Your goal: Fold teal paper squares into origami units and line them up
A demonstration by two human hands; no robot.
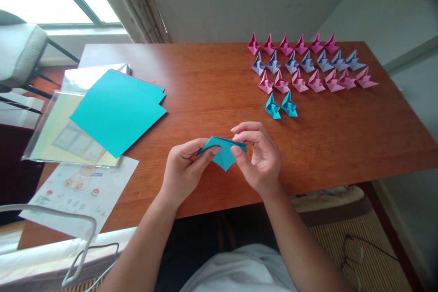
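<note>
A turquoise sheet of paper (225, 155), folded into layers with a point facing me, is held up over the table's near side. My left hand (186, 166) pinches its left corner, thumb on the front face. My right hand (258, 155) has its thumb on the front near the right corner and fingertips behind the upper edge, where the layers part slightly. Beyond my hands stand two turquoise origami pieces (273, 106). Behind them are rows of pink origami pieces (299, 81), lilac origami pieces (292, 62) and magenta origami pieces (301, 44).
At the left, turquoise paper sheets (116, 109) lie over a clear plastic packet (44, 132) of pale paper. A printed sheet (82, 196) lies nearer me. The wooden table (198, 82) ends just before my body. A chair (20, 50) stands beyond its left end.
</note>
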